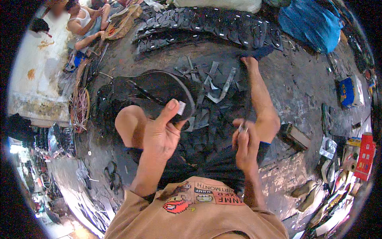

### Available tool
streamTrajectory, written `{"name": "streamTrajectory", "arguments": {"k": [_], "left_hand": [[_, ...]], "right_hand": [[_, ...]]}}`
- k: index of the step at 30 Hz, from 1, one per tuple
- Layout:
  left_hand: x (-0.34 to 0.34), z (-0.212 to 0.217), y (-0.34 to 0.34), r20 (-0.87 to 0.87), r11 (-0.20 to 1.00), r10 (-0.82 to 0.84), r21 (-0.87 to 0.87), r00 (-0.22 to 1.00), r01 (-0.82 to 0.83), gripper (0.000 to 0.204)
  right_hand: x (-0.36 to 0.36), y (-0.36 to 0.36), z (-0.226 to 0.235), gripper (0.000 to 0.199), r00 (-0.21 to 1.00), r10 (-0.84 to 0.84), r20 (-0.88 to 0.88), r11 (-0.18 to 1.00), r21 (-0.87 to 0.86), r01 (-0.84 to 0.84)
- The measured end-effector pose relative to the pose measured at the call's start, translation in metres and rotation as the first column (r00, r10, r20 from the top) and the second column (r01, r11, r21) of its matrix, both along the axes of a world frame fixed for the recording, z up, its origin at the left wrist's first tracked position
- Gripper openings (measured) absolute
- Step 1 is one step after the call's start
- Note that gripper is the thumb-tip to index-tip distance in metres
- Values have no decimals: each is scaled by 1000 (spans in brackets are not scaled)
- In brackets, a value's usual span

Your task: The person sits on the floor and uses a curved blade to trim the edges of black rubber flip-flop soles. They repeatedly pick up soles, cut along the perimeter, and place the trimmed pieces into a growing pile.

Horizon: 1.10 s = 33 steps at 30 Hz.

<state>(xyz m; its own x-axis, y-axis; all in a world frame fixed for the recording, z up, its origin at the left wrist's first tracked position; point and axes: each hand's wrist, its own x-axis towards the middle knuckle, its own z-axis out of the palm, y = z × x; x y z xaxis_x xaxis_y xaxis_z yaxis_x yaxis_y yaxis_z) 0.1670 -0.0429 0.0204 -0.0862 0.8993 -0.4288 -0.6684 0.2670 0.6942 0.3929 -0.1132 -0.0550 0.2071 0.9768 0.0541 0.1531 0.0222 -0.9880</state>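
Observation:
My left hand (161,137) grips a black sandal (151,89) at its near edge, thumb on top beside a small white label. The sandal is held up above the floor in front of my left knee, and its sole edge curves round on the right. My right hand (246,145) is closed beside my right shin, around a small tool with a shiny metal part (244,126); the rest of it is hidden or too dark to tell. Between my legs lie black offcut strips (225,85) in a loose scatter.
Rows of black sandals (207,24) with white labels stretch across the far floor. A blue sack (312,24) lies at the far right. A wooden block (295,136), a blue and white box (351,92) and a red box (364,157) are at the right. Another person (81,24) sits far left.

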Motion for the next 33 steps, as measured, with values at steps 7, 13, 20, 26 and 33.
{"name": "streamTrajectory", "arguments": {"k": [7, 13, 20, 26, 33], "left_hand": [[20, -17, -16, 104, 999, -40, 4, 994, 40, 16], [25, -41, -60, -331, 928, -373, -131, 867, 349, 45], [18, -58, -60, 97, 948, -300, -85, 949, 308, 35], [32, -32, -15, 169, 996, -68, -51, 983, 78, 19], [26, -10, -14, 174, 998, -58, 8, 983, 58, 14]], "right_hand": [[-7, -112, 3, 29, 953, 219, 208, 948, -275, -158], [8, -58, -4, 30, 927, 185, 327, 949, -305, -82], [1, 9, -1, 48, 996, -41, -77, 991, -127, 31], [-10, -63, 11, 36, 975, 148, 166, 963, -248, -104], [-9, -115, -5, 32, 955, 222, 197, 954, -244, -172]]}}
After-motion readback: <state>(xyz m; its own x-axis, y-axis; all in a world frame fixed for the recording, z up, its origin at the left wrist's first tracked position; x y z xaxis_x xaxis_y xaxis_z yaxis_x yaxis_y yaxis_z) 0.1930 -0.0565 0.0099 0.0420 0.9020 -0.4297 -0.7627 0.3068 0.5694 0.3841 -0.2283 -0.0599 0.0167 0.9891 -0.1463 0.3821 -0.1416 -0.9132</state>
